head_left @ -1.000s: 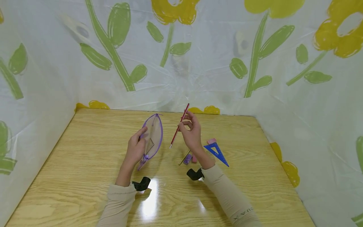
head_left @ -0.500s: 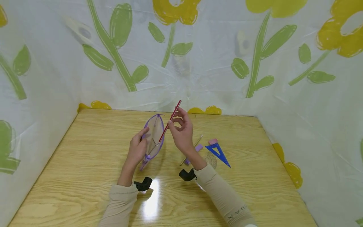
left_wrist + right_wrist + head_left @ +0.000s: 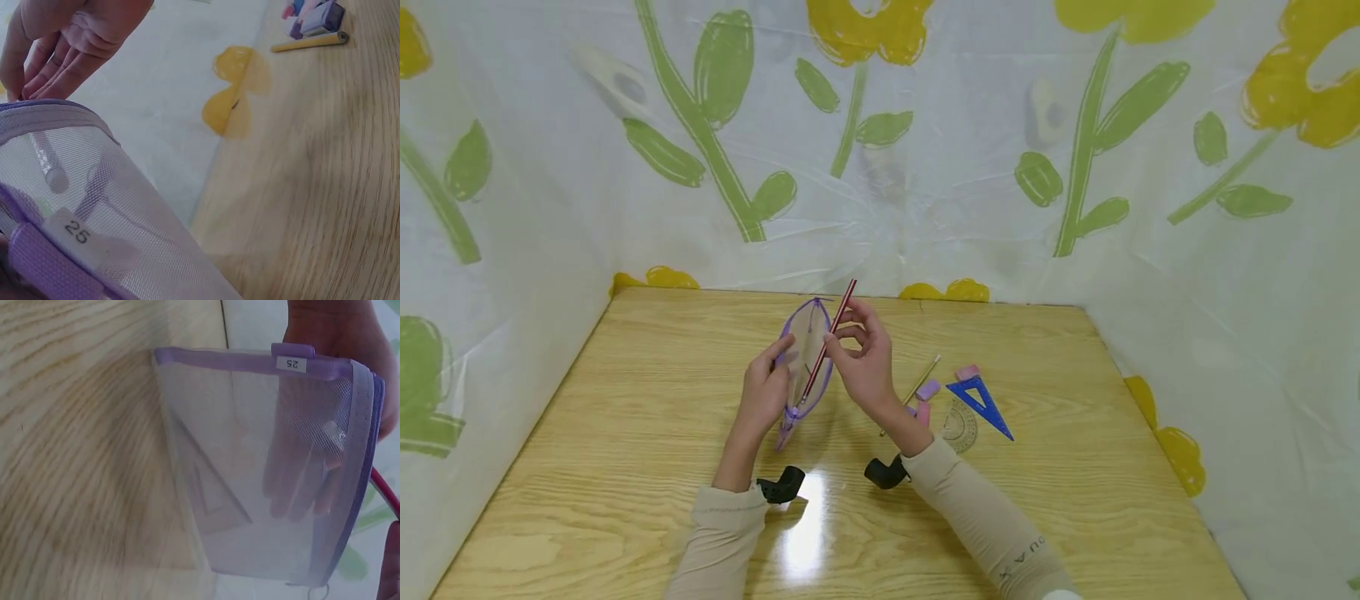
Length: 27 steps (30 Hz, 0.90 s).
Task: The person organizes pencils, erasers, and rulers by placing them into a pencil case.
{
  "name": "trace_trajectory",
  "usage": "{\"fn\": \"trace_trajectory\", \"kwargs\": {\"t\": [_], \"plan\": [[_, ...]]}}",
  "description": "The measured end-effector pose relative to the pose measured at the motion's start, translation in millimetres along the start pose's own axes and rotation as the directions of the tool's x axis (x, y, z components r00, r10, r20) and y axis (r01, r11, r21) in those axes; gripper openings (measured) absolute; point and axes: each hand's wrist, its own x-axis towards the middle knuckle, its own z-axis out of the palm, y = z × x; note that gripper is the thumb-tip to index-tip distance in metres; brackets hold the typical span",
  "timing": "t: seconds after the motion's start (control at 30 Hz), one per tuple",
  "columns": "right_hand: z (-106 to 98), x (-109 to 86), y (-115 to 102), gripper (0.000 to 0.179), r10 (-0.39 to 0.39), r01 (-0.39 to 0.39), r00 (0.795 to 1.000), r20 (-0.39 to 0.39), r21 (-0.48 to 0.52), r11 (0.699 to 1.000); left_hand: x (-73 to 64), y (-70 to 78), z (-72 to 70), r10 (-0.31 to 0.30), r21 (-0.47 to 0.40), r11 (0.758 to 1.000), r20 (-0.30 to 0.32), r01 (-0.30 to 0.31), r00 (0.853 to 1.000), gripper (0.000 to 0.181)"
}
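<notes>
My left hand (image 3: 766, 390) holds a see-through mesh pencil pouch (image 3: 250, 475) with purple edging, its mouth spread apart. The thumb lies at the rim, with the fingers behind the mesh. A tag (image 3: 76, 234) on the pouch reads 25. Through the mesh, a clear set square (image 3: 215, 503) shows inside. My right hand (image 3: 867, 362) pinches a red pencil (image 3: 842, 308) between thumb and fingers, beside the pouch mouth. The pencil slants down into the pouch, its white-tipped lower end (image 3: 57, 180) visible through the mesh.
On the wooden table (image 3: 625, 433), right of the hands, lie a yellow pencil (image 3: 922, 377), a purple eraser (image 3: 928, 389), pink erasers (image 3: 967, 372), a clear protractor (image 3: 959, 427) and a blue set square (image 3: 987, 408). Flower-printed cloth (image 3: 955, 183) walls the back and sides.
My right hand has moved left and carried the red pencil from beside the pouch into its mouth. The left hand and pouch stay nearly still.
</notes>
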Motion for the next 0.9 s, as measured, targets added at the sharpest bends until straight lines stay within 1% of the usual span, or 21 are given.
{"fn": "trace_trajectory", "kwargs": {"t": [0.07, 0.13, 0.3, 0.5, 0.6, 0.77, 0.9], "plan": [[1.1, -1.4, 3.9, 0.051, 0.011, -0.011, 1.000, 0.007, -0.005, 1.000, -0.4, 0.4, 0.3, -0.001, -0.015, 1.000, -0.005, 0.001, 1.000, 0.053], [1.7, -2.3, 12.4, 0.052, 0.031, -0.031, 0.999, 0.008, -0.003, 1.000, -0.5, 0.6, 0.9, -0.006, -0.027, 1.000, -0.012, 0.006, 1.000, 0.054], [3.4, -4.3, 29.9, 0.053, 0.052, -0.052, 0.999, 0.014, 0.001, 0.999, -1.8, 1.6, 2.0, -0.024, -0.056, 0.998, -0.053, 0.021, 0.998, 0.055], [3.9, -6.6, 36.0, 0.049, 0.057, -0.056, 0.998, 0.022, -0.028, 0.998, -2.4, 1.3, 2.7, -0.017, -0.074, 0.997, -0.074, 0.012, 0.997, 0.054], [4.0, -6.3, 36.8, 0.048, 0.076, -0.074, 0.996, 0.044, -0.051, 0.996, -1.2, 0.6, 3.3, -0.013, -0.082, 0.997, -0.079, 0.007, 0.997, 0.054], [4.4, -5.5, 36.8, 0.047, 0.124, -0.118, 0.989, 0.079, -0.084, 0.990, -1.9, 0.5, 3.3, -0.027, -0.097, 0.995, -0.082, 0.019, 0.996, 0.054], [3.9, -4.8, 37.2, 0.045, 0.137, -0.128, 0.986, 0.092, -0.099, 0.987, -2.6, 1.1, 4.2, -0.031, -0.103, 0.994, -0.080, 0.023, 0.996, 0.053]]}}
